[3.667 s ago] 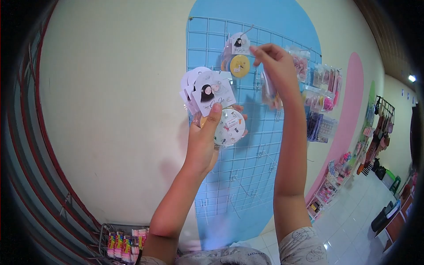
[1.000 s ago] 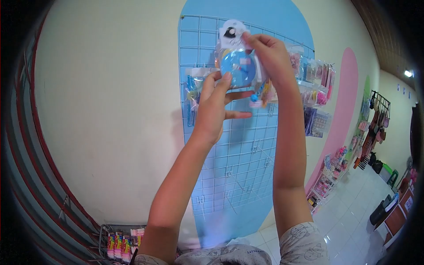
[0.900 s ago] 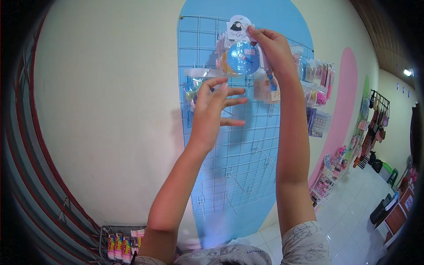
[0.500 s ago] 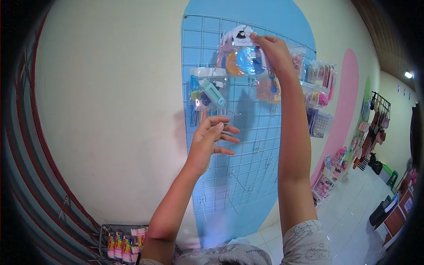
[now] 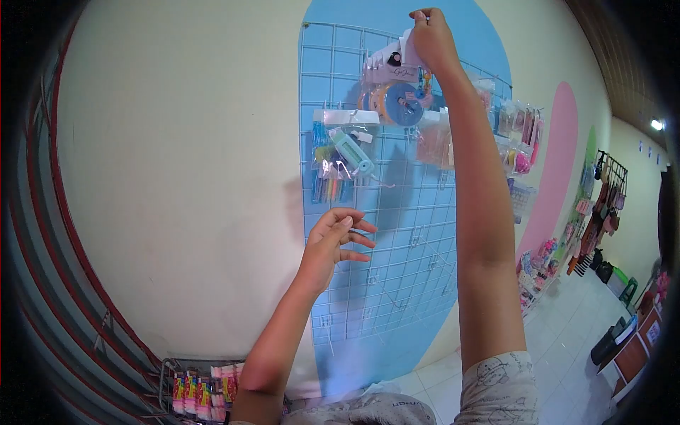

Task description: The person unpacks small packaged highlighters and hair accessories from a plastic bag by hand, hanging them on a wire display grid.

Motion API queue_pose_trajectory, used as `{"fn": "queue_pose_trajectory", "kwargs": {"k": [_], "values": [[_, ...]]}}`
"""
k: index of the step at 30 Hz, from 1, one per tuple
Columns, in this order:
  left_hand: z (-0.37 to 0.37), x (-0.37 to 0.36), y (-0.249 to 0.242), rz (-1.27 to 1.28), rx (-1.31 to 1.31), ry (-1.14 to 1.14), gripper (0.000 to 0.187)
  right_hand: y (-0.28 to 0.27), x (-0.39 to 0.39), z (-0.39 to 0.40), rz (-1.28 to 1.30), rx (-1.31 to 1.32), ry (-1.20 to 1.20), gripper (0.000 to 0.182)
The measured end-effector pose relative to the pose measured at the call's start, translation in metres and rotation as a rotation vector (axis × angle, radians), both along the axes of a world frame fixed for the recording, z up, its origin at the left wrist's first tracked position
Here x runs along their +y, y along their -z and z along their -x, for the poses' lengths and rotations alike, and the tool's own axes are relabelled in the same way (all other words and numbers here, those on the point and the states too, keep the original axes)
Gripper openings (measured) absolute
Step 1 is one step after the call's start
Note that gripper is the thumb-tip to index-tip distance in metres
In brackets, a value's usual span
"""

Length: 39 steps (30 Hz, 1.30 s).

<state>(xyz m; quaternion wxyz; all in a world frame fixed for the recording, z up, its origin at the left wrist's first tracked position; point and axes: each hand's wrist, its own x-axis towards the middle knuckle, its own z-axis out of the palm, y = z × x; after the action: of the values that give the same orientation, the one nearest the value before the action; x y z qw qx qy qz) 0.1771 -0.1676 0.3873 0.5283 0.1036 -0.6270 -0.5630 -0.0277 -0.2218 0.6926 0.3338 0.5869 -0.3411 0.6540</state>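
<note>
My right hand is raised at the top of the blue wire grid, fingers curled together; whatever they pinch, if anything, is hidden. Just below and left of it hang white-topped packets, the front one with a round blue item and an orange one behind. A small colourful trinket dangles beside them. Lower left, my left hand is held in front of the grid with fingers apart and nothing in it. Above it hangs a clear packet with a mint-green tool.
More packets hang on the grid's right side, partly behind my right forearm. Bare hooks stick out lower down. A wire basket of colourful packs stands at lower left, near red-edged metal slats. Farther right are displays and a tiled floor.
My right hand has risen from the front packet's white card, which now hangs farther back with the others. My left hand has dropped slightly, fingers still apart. The view has shifted a little.
</note>
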Motion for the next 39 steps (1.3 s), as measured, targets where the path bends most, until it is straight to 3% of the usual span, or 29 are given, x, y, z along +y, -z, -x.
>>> {"fn": "queue_pose_trajectory", "kwargs": {"k": [5, 10, 11, 15, 17, 20, 23, 27, 28, 30, 32, 35, 39], "values": [[-0.007, -0.001, 0.006, -0.033, 0.009, -0.015, 0.026, -0.002, -0.018, 0.000, -0.068, 0.004, 0.049, 0.036], [-0.010, -0.001, 0.009, -0.011, -0.008, -0.033, 0.025, 0.011, 0.013, -0.013, -0.033, -0.053, 0.113, 0.046], [-0.010, 0.000, 0.008, 0.027, -0.028, -0.065, 0.024, 0.016, 0.023, -0.016, -0.013, -0.061, 0.140, 0.048], [0.000, 0.023, -0.027, 0.362, 0.046, -0.210, 0.024, 0.050, 0.065, -0.046, 0.005, -0.097, -0.150, 0.048], [0.012, 0.029, -0.062, 0.648, 0.172, -0.473, 0.028, 0.072, 0.084, -0.064, -0.086, -0.078, -0.260, 0.045], [0.022, 0.044, -0.102, 0.675, 0.147, -0.399, 0.030, 0.103, 0.110, -0.089, -0.241, -0.036, -0.398, 0.045], [0.028, 0.034, -0.110, 0.461, 0.177, -0.245, 0.032, 0.118, 0.111, -0.080, -0.183, -0.040, -0.642, 0.044], [0.027, 0.017, -0.108, 0.213, 0.275, 0.028, 0.031, 0.147, 0.113, -0.056, -0.427, -0.023, -0.833, 0.049], [0.030, 0.015, -0.108, 0.194, 0.290, 0.050, 0.032, 0.154, 0.110, -0.049, -0.516, 0.122, -0.735, 0.043], [0.034, 0.014, -0.104, 0.155, 0.318, 0.095, 0.035, 0.163, 0.106, -0.050, -0.408, 0.043, -0.659, 0.034], [0.039, 0.019, -0.101, 0.197, 0.299, -0.017, 0.039, 0.161, 0.103, -0.050, -0.227, -0.095, -0.581, 0.018], [0.034, 0.029, -0.095, 0.275, 0.247, -0.065, 0.043, 0.132, 0.090, -0.031, 0.300, 0.092, 0.178, 0.017], [0.023, 0.034, -0.089, 0.302, 0.183, -0.034, 0.043, 0.100, 0.062, -0.010, 0.409, 0.158, 0.595, 0.021]]}}
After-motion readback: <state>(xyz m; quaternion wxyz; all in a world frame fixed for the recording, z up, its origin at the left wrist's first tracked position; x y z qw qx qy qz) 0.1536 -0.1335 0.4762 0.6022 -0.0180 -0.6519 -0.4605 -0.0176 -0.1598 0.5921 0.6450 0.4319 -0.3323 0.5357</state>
